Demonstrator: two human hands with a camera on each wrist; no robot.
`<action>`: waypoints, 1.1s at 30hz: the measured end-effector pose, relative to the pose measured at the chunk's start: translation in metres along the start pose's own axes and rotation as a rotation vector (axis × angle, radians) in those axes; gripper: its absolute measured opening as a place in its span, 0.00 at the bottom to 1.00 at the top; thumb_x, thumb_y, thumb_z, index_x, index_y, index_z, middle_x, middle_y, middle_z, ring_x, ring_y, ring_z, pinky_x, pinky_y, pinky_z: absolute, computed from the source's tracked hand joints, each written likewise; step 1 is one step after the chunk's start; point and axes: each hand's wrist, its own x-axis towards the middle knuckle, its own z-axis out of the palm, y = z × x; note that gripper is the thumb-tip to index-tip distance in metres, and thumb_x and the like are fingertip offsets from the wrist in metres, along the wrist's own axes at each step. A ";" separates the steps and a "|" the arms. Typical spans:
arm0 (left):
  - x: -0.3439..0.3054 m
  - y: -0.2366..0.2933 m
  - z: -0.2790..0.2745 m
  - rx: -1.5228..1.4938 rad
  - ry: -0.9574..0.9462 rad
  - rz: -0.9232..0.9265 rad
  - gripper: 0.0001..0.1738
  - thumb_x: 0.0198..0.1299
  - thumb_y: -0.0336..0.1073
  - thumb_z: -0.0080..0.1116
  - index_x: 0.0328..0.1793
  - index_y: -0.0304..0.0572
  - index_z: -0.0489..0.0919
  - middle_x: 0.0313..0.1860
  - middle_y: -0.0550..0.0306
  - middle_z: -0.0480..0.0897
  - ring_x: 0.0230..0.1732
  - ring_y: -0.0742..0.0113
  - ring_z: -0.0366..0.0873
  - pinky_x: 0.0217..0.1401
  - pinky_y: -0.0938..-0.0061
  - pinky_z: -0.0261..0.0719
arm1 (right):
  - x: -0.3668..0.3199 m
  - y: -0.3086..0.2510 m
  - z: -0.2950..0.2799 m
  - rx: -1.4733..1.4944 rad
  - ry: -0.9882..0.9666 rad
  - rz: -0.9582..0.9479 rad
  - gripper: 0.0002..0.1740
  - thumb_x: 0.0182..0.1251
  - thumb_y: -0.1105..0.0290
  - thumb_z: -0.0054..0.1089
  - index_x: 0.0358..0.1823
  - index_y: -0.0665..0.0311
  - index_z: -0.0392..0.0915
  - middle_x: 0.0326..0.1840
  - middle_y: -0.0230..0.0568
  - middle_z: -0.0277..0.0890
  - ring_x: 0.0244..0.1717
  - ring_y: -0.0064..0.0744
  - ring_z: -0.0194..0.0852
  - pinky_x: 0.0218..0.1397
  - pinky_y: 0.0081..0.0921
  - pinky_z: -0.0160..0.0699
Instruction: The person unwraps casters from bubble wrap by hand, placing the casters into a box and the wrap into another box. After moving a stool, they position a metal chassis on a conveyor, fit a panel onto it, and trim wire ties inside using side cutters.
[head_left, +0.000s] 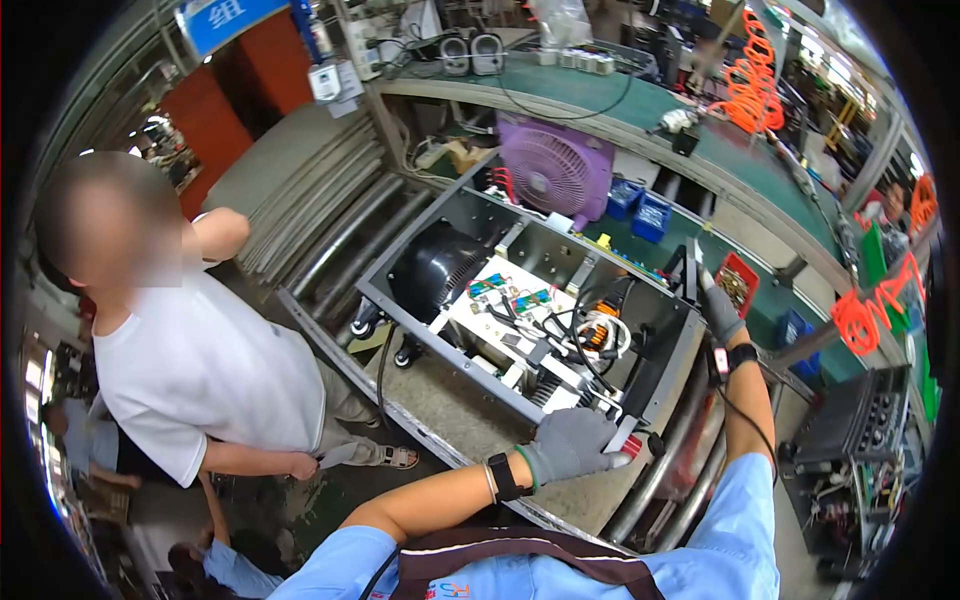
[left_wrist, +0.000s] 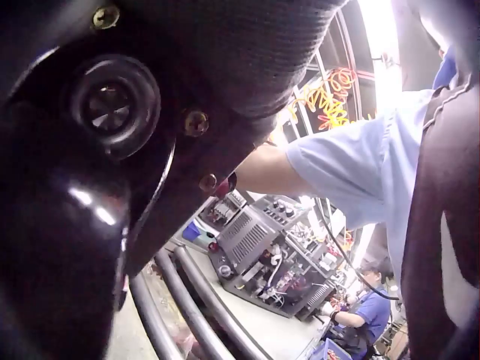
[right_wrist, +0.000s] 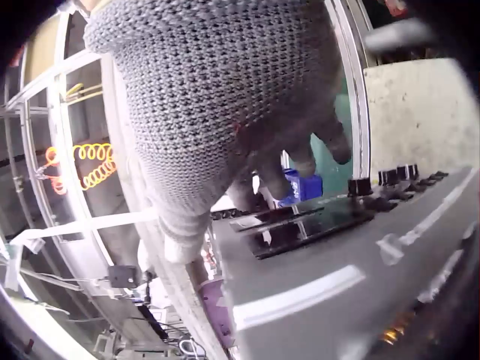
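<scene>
An open dark metal case [head_left: 470, 370] lies with wiring, green circuit boards and a white coil [head_left: 615, 335] showing inside. My left hand [head_left: 572, 445], in a grey glove, grips the case's near right edge, its thumb beside a red part [head_left: 632, 446]; most fingertips are hidden. Close up in the left wrist view are a black caster [left_wrist: 109, 109] and the glove [left_wrist: 255, 52]. At the case's far right corner my gloved right hand [head_left: 722, 308] rests with extended fingers. The right wrist view has this hand [right_wrist: 217, 97] over the knobbed panel [right_wrist: 300, 262], beside a dark display.
A person in a white shirt [head_left: 210, 370] stands at the left. Behind the case are a purple fan [head_left: 555, 170], blue bins [head_left: 652, 217] and a red bin of small parts [head_left: 737, 283]. Rollers [head_left: 665, 480] run beneath, and another open unit [head_left: 850, 460] stands right.
</scene>
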 end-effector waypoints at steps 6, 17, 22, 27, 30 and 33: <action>0.002 0.003 0.000 0.007 -0.061 -0.034 0.31 0.52 0.66 0.47 0.21 0.45 0.78 0.18 0.51 0.76 0.23 0.54 0.77 0.24 0.61 0.72 | 0.045 0.012 -0.005 0.265 -0.047 0.305 0.33 0.60 0.32 0.38 0.36 0.56 0.74 0.27 0.32 0.74 0.25 0.21 0.72 0.29 0.17 0.71; -0.013 -0.004 -0.015 0.001 -0.109 0.052 0.23 0.53 0.62 0.48 0.24 0.53 0.78 0.13 0.60 0.74 0.18 0.62 0.76 0.19 0.68 0.70 | 0.004 0.005 -0.015 0.312 -0.184 0.271 0.28 0.64 0.42 0.44 0.44 0.63 0.69 0.38 0.40 0.72 0.41 0.36 0.75 0.46 0.34 0.75; -0.023 -0.014 -0.011 -0.019 -0.110 0.117 0.25 0.51 0.63 0.49 0.27 0.51 0.78 0.14 0.61 0.73 0.17 0.65 0.75 0.18 0.69 0.69 | -0.008 -0.003 -0.005 0.268 -0.148 0.255 0.31 0.61 0.39 0.47 0.45 0.62 0.70 0.38 0.40 0.73 0.38 0.33 0.76 0.45 0.32 0.77; -0.030 -0.023 -0.005 -0.077 0.055 0.221 0.20 0.49 0.58 0.55 0.26 0.49 0.77 0.19 0.66 0.73 0.21 0.69 0.73 0.18 0.72 0.68 | -0.012 -0.004 -0.003 0.263 -0.040 0.311 0.34 0.57 0.39 0.52 0.49 0.62 0.70 0.39 0.41 0.76 0.40 0.35 0.78 0.45 0.32 0.79; -0.032 -0.025 -0.001 -0.128 0.105 0.243 0.17 0.46 0.54 0.58 0.25 0.49 0.77 0.19 0.64 0.73 0.21 0.69 0.73 0.19 0.72 0.68 | -0.016 -0.010 0.002 0.270 -0.015 0.346 0.35 0.57 0.39 0.52 0.53 0.63 0.68 0.41 0.42 0.76 0.40 0.36 0.78 0.46 0.33 0.79; -0.034 -0.029 0.009 -0.149 0.136 0.301 0.11 0.52 0.41 0.54 0.23 0.46 0.77 0.18 0.61 0.72 0.23 0.67 0.74 0.21 0.72 0.69 | -0.011 -0.003 -0.002 0.208 0.016 0.374 0.41 0.54 0.35 0.52 0.57 0.63 0.66 0.43 0.44 0.75 0.40 0.35 0.78 0.41 0.31 0.81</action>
